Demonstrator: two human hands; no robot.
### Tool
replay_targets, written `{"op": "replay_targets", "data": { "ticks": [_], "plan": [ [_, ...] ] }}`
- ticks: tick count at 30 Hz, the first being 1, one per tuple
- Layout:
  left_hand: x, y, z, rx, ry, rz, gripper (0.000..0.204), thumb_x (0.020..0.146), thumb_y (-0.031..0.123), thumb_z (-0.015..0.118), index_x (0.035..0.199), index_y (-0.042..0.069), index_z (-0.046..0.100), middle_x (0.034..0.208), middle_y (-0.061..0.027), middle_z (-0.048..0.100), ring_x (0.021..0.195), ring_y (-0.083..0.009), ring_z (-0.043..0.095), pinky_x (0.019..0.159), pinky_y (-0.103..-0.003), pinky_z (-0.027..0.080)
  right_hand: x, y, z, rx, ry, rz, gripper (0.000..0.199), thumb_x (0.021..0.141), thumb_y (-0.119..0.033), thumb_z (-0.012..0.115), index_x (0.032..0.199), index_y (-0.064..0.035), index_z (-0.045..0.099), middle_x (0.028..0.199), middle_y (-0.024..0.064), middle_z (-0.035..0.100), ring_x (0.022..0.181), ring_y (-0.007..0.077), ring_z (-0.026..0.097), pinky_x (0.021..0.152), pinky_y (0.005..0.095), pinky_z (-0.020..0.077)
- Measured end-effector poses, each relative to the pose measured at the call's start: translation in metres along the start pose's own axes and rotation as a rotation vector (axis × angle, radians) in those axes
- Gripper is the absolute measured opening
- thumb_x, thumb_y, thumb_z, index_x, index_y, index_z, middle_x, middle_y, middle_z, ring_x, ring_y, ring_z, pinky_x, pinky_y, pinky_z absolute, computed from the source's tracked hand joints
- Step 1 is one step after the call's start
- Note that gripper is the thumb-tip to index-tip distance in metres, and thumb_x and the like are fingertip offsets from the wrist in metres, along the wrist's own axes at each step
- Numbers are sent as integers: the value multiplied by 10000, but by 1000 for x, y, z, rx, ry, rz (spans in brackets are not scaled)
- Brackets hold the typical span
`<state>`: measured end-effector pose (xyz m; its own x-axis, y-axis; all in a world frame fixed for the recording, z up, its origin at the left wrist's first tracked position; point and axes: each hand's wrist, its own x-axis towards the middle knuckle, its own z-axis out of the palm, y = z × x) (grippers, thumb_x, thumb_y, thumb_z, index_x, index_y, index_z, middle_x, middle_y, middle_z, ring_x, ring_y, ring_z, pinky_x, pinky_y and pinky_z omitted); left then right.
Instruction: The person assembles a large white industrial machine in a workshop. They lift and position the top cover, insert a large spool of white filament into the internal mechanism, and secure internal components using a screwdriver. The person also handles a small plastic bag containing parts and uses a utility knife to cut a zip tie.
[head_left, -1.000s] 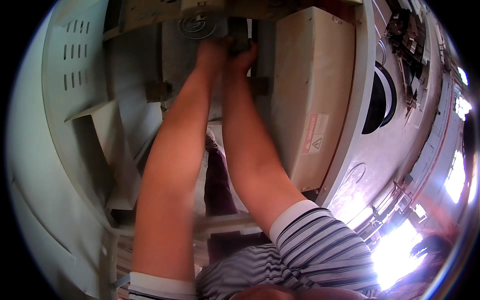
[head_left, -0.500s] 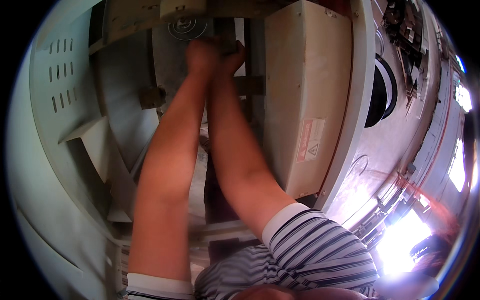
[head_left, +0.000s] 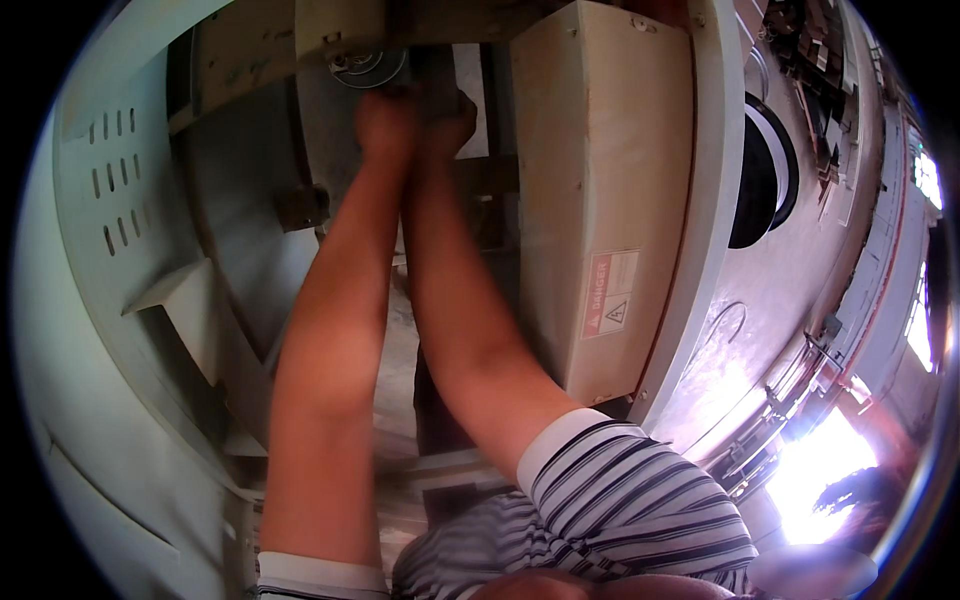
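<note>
Deep inside a pale machine cabinet, both my arms reach forward and my hands meet side by side. My left hand point(head_left: 388, 125) is closed like a fist, just below a round metal part with rings point(head_left: 370, 70). Close against it on the right, my right hand point(head_left: 450, 130) is curled too, its thumb side toward a pale upright strip point(head_left: 468, 80). Whatever the fingers grip is lost in shadow and behind the hands. A dark horizontal bar point(head_left: 485, 175) runs behind my right wrist.
To the right stands a long beige box cover point(head_left: 560, 200) with a warning label point(head_left: 610, 293). The slotted cabinet wall point(head_left: 115, 170) and an angled bracket point(head_left: 185, 300) are on the left. A dark block point(head_left: 300, 208) juts out near my left forearm. Beyond the frame lies a black round object point(head_left: 755, 180).
My hands have shifted slightly left and down in the picture, staying together. The surroundings have shifted a little as well. Both hands remain curled.
</note>
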<state>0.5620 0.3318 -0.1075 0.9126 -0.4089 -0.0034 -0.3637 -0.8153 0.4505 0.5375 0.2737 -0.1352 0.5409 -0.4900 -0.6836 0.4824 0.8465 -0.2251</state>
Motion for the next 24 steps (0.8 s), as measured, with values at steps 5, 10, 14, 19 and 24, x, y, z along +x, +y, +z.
{"op": "replay_targets", "data": {
  "ticks": [5, 10, 14, 19, 24],
  "plan": [
    [-6, -3, -5, -335, 54, 35, 286, 879, 259, 572, 760, 20, 676, 763, -207, 655, 720, -369, 646, 673, -460, 517, -9, -6, 1, 133, -104, 123, 349, 899, -332, 443, 1044, -45, 577, 1003, 112, 621, 885, 248, 606, 804, 372, 499],
    [-15, 0, -17, -506, -99, -147, 244, 918, 218, 555, 949, 2, 663, 873, -176, 671, 775, -298, 643, 701, -388, 496, -27, -9, 16, 96, -93, 69, 316, 893, -323, 464, 998, -50, 583, 927, 103, 620, 842, 240, 606, 775, 368, 499],
    [-18, 13, -36, -848, -350, -548, 280, 923, 193, 571, 1105, -14, 617, 951, -105, 664, 819, -165, 610, 747, -316, 482, -24, -18, 11, -36, -188, -1, 313, 891, -331, 469, 981, -55, 586, 911, 93, 617, 828, 228, 604, 746, 365, 499],
    [-37, 3, -38, -985, -297, -320, 311, 903, 133, 584, 1175, -16, 592, 1011, -92, 658, 937, -138, 594, 834, -293, 463, -16, -22, 2, -82, -206, 157, 311, 887, -336, 472, 975, -61, 588, 873, 84, 616, 805, 221, 605, 722, 357, 497],
    [-37, 5, -42, -641, -202, -105, 359, 866, 100, 596, 1205, -12, 573, 1035, -171, 661, 992, -238, 632, 853, -342, 474, -11, -14, 9, 14, -161, 98, 288, 889, -312, 489, 983, -61, 595, 884, 79, 623, 812, 215, 606, 732, 349, 495]
  ]
}}
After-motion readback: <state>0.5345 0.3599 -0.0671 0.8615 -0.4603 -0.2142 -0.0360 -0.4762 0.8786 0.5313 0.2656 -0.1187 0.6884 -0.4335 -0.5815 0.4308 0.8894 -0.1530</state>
